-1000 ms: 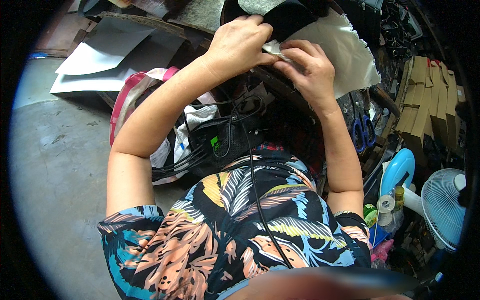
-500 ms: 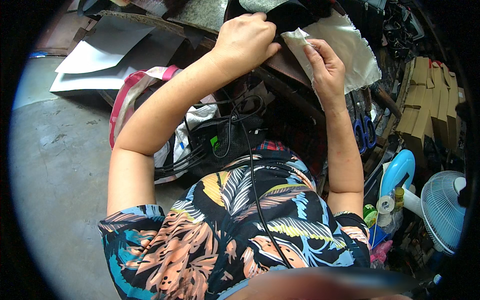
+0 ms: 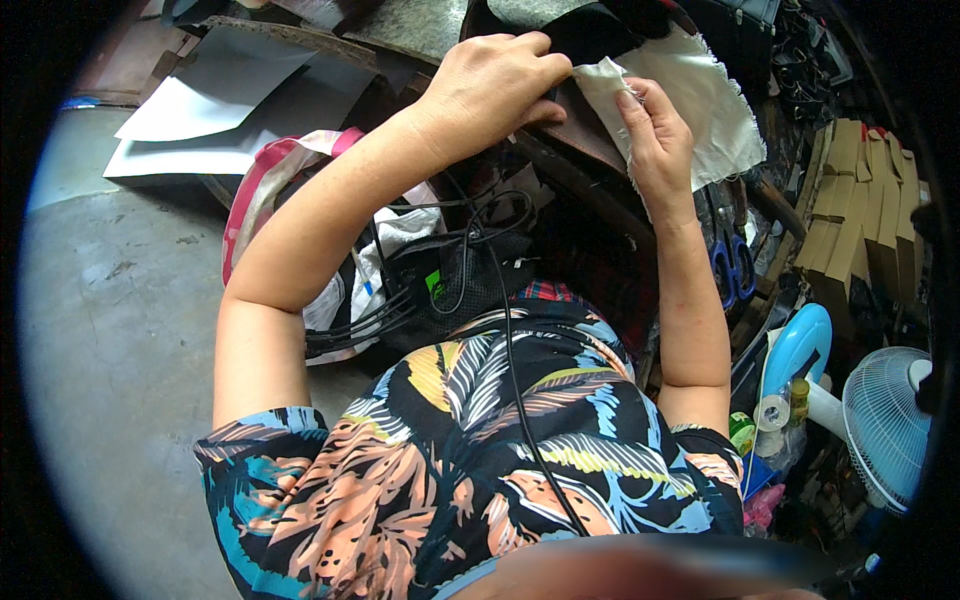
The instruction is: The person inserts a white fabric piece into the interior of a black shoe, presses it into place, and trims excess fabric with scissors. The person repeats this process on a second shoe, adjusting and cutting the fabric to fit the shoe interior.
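Note:
A piece of off-white cloth (image 3: 705, 110) with frayed edges hangs from my right hand (image 3: 660, 150). That hand is closed, thumb and fingers pinching the cloth near its folded upper left corner. My left hand (image 3: 495, 85) is at the cloth's left, palm down, fingers bent. Its foremost fingertips reach the corner of the cloth, while the thumb stands apart below; nothing shows between them. Behind both hands lies black material (image 3: 585, 38). A brown sheet-like piece (image 3: 580, 132) shows below the cloth, partly covered by it.
Blue-handled scissors (image 3: 735, 270) hang by my right forearm. Folded cardboard (image 3: 855, 215) and a fan (image 3: 888, 425) stand at the right. White sheets (image 3: 215, 100) lie at the far left. A bag with pink trim (image 3: 245, 205) and black cables (image 3: 480, 215) sit below my left arm.
My left hand has shifted slightly right, its fingers stretching from a tighter curl toward the cloth's corner. My right hand keeps its pinch on the cloth. The whole view has shifted slightly.

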The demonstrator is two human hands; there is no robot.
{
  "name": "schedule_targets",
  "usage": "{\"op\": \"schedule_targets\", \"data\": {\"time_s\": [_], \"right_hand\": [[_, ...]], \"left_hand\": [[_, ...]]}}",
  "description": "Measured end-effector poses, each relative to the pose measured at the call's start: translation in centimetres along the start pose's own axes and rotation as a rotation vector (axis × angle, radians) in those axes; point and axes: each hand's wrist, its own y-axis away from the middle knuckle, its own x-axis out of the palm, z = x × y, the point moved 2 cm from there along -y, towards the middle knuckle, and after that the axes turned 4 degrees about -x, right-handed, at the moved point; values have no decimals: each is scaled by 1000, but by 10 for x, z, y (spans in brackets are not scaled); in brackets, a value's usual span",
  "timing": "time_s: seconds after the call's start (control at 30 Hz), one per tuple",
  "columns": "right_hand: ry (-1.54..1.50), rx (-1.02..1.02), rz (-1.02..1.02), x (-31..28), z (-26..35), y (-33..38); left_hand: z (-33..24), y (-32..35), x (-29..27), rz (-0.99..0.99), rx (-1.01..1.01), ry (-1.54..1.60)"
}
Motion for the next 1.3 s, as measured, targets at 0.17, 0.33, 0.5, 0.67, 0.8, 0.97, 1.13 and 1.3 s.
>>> {"op": "schedule_targets", "data": {"time_s": [0.17, 0.33, 0.5, 0.67, 0.8, 0.97, 1.13, 1.3], "right_hand": [[28, -21, -5, 1, 0, 1], [92, -43, -5, 1, 2, 1], [140, -56, -20, 3, 5, 0], [240, -102, 9, 5, 8, 4], [251, -176, 4, 6, 8, 4], [271, -188, 18, 6, 10, 4], [319, -197, 60, 7, 18, 6], [492, -487, 147, 11, 23, 5]], "left_hand": [[-14, 8, 3, 47, 145, -186], [-14, 11, 11, 55, 132, -299], [30, 14, 6, 111, -328, 264], [15, 11, 13, -23, -122, -55], [-1, 10, 13, -60, -117, -73], [18, 3, 12, 13, -257, 89], [28, -2, 16, 49, -395, 110], [22, -10, 19, 154, -308, 42]]}}
